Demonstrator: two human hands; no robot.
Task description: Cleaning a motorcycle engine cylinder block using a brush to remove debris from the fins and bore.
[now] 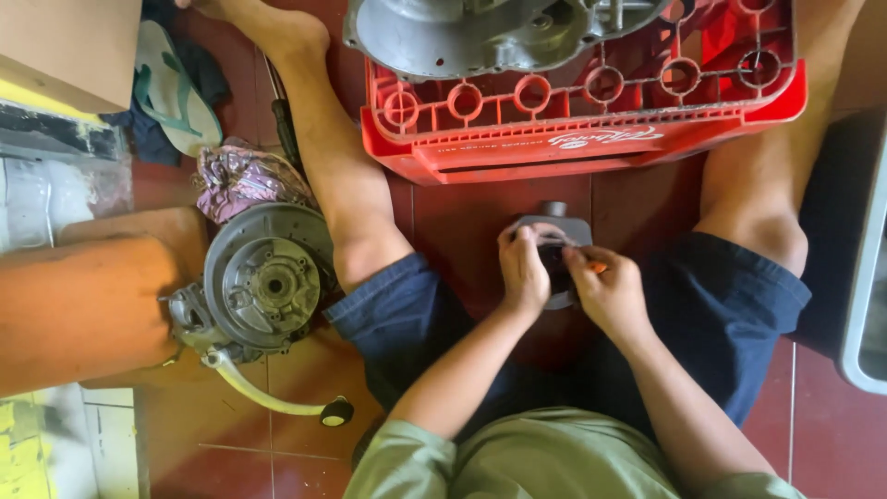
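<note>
I sit on a red tiled floor with my legs spread. Between my thighs my left hand [523,273] grips a small grey metal engine part [560,231] with a short round stub on its far side. My right hand [605,291] is pressed against the same part from the right, and pinches a small tool with an orange tip [597,268] against it. Most of the part is hidden by my fingers.
A red plastic crate [573,129] lies ahead, bearing a large grey engine casing [462,32]. At left an engine half [263,286] with a kick lever [277,397] sits by another person's leg [83,310]. A rag [245,180], a sandal [176,92] and cardboard [65,46] lie at far left.
</note>
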